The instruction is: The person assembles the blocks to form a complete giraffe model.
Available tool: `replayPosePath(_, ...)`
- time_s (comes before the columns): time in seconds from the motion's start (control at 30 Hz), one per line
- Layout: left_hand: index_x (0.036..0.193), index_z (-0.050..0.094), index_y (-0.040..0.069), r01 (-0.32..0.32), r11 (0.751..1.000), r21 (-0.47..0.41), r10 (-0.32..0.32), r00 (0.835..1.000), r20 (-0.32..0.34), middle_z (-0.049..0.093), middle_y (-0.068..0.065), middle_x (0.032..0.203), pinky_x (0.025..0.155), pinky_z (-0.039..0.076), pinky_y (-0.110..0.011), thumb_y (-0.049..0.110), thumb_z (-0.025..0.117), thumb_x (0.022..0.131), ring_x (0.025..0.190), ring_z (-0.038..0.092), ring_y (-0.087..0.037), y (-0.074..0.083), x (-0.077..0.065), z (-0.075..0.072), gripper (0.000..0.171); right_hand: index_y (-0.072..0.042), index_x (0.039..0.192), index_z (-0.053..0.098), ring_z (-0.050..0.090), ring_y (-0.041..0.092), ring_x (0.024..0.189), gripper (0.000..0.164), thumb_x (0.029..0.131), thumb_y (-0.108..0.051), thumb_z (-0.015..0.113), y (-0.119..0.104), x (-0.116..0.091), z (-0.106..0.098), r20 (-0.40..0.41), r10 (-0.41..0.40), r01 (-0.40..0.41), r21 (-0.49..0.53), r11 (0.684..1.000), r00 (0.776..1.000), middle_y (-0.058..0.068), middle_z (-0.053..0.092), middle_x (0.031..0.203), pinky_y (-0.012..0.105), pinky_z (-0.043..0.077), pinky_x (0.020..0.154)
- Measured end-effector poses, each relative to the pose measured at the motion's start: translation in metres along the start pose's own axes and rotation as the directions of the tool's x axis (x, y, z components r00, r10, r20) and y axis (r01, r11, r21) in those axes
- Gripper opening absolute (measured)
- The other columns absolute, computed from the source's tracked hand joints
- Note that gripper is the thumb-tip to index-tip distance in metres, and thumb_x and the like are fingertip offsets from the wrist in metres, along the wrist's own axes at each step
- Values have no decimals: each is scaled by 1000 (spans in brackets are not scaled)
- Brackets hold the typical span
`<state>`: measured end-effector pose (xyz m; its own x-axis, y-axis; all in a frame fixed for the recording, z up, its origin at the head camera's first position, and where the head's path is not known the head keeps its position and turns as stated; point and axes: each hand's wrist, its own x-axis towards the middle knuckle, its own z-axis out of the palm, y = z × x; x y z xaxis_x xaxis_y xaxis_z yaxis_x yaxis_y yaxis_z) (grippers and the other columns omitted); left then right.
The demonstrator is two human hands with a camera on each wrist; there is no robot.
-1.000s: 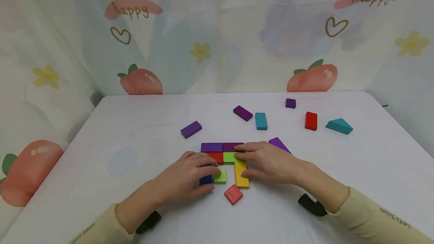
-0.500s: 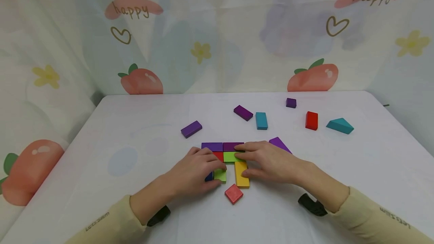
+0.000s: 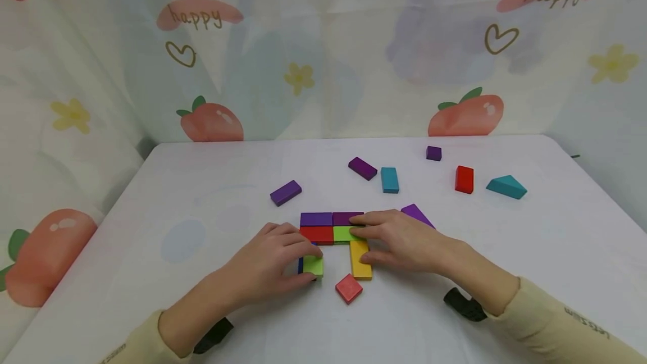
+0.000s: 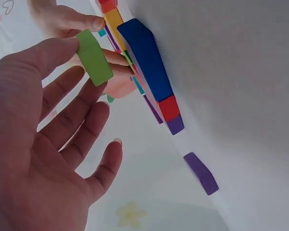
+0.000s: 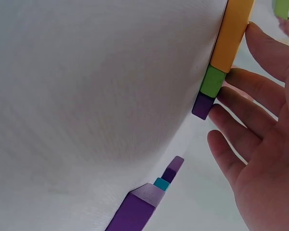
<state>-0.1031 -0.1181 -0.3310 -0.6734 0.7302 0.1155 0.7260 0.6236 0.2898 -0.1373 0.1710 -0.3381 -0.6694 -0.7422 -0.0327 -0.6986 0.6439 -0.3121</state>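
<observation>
My left hand pinches a small light green block between thumb and fingertips. In the left wrist view that green block is raised off the table, apart from the dark blue block. From the head, the blue block is mostly hidden under it. My right hand rests its fairly straight fingers on the assembled blocks. Its thumb touches the yellow block; other fingertips touch the long green block and the dark purple block. A red block and a purple block adjoin these.
A loose red square block lies in front of the yellow one. Behind are a purple block, a teal block, a red block and a teal triangle. Another purple block lies behind my right hand.
The light green block, beside the blue block earlier, is now gripped by my left hand, lifted and shifted left over the blue block. My right hand has stayed in place.
</observation>
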Motion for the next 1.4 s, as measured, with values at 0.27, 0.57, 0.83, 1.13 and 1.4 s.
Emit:
replayPosePath(0.27,115,75,22,-25,1000,-16,25,999,20,69,11,106,95,49,-40,32,81,87,107,60,-12,3,-19,-2,30,-9,139,63,53,32,131,53,94,-36,73,1,-2,1,-6,1,-1,-3,1000,1000,9,56,144,48,48,102)
replayPosePath(0.57,113,76,21,-88,996,0,88,995,41,70,12,107,92,49,-34,31,79,89,106,59,-9,3,-24,8,26,-9,138,63,53,31,131,53,94,-36,73,0,-3,1,-12,3,-3,-5,1000,1000,8,56,144,47,48,102)
replayPosePath(0.83,113,75,22,-70,998,-1,70,995,77,68,9,112,95,51,-38,33,79,90,109,57,-10,4,-23,10,26,-10,139,63,53,31,132,53,94,-36,73,0,-3,0,-6,4,-4,-7,1000,1000,8,56,144,47,48,102)
replayPosePath(1.13,112,75,21,-89,996,1,89,993,80,67,8,112,92,49,-33,35,79,90,108,56,-10,1,-24,12,26,-10,139,63,52,31,132,54,94,-36,73,0,-3,1,-1,16,-16,-5,1000,1000,8,55,145,47,48,102)
replayPosePath(1.4,118,76,25,-142,989,41,138,987,86,67,9,113,93,48,-35,34,78,90,110,56,-11,-10,-32,9,30,-11,139,63,51,31,133,54,94,-37,72,-1,-1,1,4,11,-11,-6,1000,1000,7,55,145,48,47,103)
